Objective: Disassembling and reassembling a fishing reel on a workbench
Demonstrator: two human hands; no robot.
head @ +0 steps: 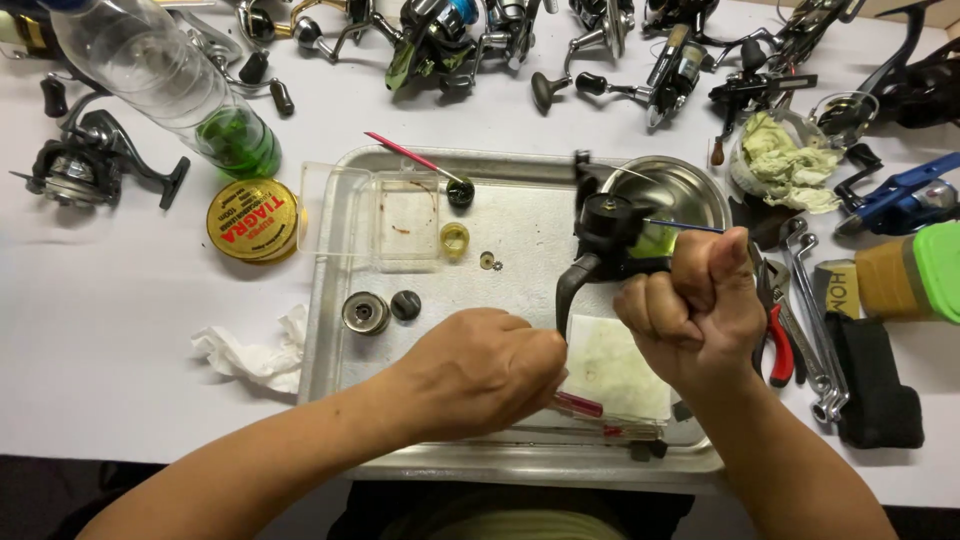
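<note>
The right hand (700, 315) is fisted around the black fishing reel body (610, 235), propping it upright over the metal tray (330, 300) for access. Just left of it, the left hand (480, 370) pinches a thin red-handled tool (580, 405) above the white pad (615, 365).

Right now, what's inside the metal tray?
In the metal tray: clear plastic box, steel bowl, black reel body gripped by the right hand, white paper, small round parts. The left hand covers the tray's middle front.
</note>
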